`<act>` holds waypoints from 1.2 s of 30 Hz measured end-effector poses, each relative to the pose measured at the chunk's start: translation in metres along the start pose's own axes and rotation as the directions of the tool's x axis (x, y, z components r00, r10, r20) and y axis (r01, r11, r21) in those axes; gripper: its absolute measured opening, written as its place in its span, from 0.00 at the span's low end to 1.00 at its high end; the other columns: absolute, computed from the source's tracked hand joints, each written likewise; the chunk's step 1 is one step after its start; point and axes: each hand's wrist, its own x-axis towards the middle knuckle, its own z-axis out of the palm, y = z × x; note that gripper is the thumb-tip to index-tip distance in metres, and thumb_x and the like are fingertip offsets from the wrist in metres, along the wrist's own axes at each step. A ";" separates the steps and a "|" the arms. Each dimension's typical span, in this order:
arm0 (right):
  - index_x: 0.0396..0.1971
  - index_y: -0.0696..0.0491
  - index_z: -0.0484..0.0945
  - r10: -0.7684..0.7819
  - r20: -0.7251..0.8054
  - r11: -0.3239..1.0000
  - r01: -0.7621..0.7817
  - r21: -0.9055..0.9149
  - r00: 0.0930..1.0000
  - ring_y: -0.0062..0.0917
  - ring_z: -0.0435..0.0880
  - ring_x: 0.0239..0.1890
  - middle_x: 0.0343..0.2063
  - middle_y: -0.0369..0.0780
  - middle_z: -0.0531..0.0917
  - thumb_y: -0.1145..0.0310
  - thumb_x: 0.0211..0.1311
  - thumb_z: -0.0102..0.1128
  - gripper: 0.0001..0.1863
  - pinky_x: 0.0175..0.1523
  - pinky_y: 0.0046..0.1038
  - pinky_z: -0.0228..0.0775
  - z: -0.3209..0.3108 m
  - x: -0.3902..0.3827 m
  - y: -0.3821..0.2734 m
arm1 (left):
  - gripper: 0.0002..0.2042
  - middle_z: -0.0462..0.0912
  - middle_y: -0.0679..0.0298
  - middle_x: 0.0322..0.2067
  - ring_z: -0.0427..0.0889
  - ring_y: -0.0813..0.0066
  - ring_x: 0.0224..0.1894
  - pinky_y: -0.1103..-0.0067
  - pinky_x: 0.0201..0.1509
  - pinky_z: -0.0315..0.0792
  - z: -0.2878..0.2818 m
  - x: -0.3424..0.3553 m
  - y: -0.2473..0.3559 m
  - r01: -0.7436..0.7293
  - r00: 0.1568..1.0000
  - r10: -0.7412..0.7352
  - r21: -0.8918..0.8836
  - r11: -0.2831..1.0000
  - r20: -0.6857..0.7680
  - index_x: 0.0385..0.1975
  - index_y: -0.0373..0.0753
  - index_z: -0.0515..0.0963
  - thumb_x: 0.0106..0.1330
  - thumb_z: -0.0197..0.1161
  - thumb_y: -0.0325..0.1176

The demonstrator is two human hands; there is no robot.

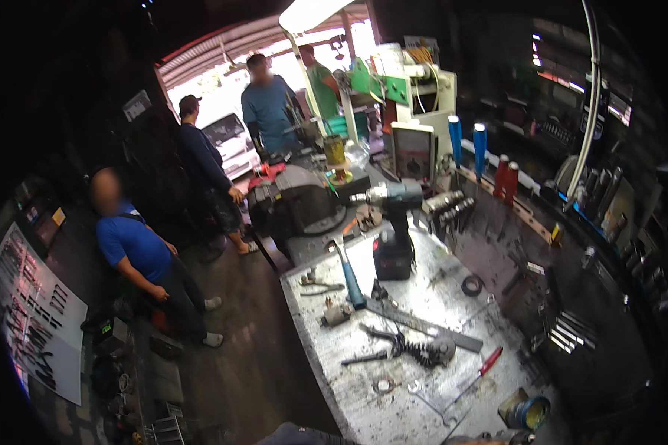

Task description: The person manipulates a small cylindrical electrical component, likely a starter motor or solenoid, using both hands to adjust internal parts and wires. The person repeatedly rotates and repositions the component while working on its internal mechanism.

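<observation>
Neither of my hands shows in the head view. Only a bit of dark cloth (pixel 300 434) comes in at the lower edge, and I cannot tell whether it is sleeve or trouser. Nearest to it is the metal-topped workbench (pixel 349 411). On the bench a cordless impact wrench (pixel 395 230) stands upright on its battery. In front of it lie a blue-handled hammer (pixel 350 278), pliers (pixel 321 285), a flat steel bar (pixel 430 326) and a dark part with a coil spring (pixel 427 351). Closer to me are a red-handled screwdriver (pixel 488 362) and a combination wrench (pixel 434 408).
Three people stand on the left and at the back; another in green (pixel 322 89) is partly hidden by equipment. A large dark casing (pixel 293 200) sits at the bench's far end. Tools hang in a wall rack (pixel 508 191) on the right. A white vehicle (pixel 230 144) is outside.
</observation>
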 end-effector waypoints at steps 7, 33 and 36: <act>0.41 0.56 0.86 0.038 -0.055 0.996 -0.042 -0.084 0.998 0.41 0.90 0.38 0.41 0.47 0.89 0.70 0.56 0.78 0.13 0.42 0.38 0.83 0.016 -0.019 0.014 | 0.30 0.77 0.48 0.69 0.75 0.42 0.73 0.55 0.77 0.70 -0.012 -0.004 -0.001 0.148 0.979 -0.138 -0.056 0.987 0.152 0.70 0.34 0.75 0.68 0.68 0.38; 0.40 0.56 0.87 0.266 -0.048 0.958 -0.269 -0.102 0.963 0.35 0.88 0.32 0.36 0.42 0.87 0.74 0.51 0.79 0.15 0.36 0.32 0.81 0.011 -0.012 -0.002 | 0.30 0.84 0.53 0.64 0.80 0.48 0.69 0.61 0.70 0.76 -0.015 0.009 -0.005 0.197 0.972 -0.182 -0.086 0.977 0.151 0.64 0.35 0.82 0.60 0.76 0.35; 0.40 0.57 0.87 0.272 -0.026 0.954 -0.273 -0.126 0.962 0.35 0.89 0.32 0.36 0.42 0.87 0.74 0.50 0.79 0.16 0.37 0.32 0.82 0.009 -0.011 -0.005 | 0.31 0.83 0.56 0.65 0.79 0.50 0.70 0.61 0.70 0.75 -0.014 0.008 -0.006 0.196 0.974 -0.181 -0.104 0.975 0.139 0.67 0.37 0.80 0.61 0.73 0.37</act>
